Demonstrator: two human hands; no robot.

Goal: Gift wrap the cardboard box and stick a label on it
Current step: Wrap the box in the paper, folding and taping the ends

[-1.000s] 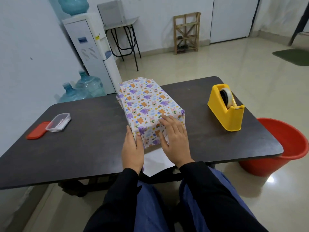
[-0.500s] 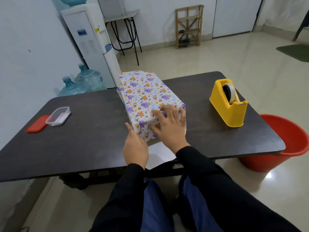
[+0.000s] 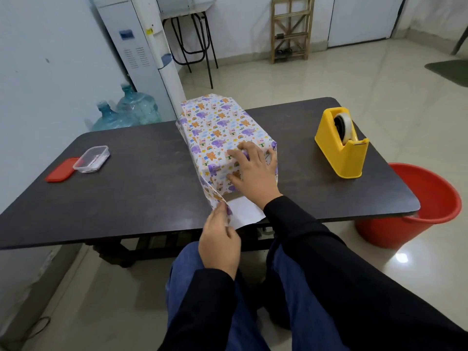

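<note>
— What is on the dark table [image 3: 141, 198]?

— A box [image 3: 215, 122] sits in the middle. It is covered in paper [image 3: 244, 212] with little animals on it.

— What are the person's hands doing?

— The right hand [image 3: 253, 171] lies on the near end of the box, fingers spread, pressing the paper down. The left hand [image 3: 220, 241] pinches a loose flap of the paper at the near left corner.

— Anything else?

— A yellow tape holder [image 3: 342, 145] stands to the right. A clear tub [image 3: 92, 158] touches a red lid [image 3: 59, 169] far left. A red bucket [image 3: 425, 206] sits on the floor.
</note>
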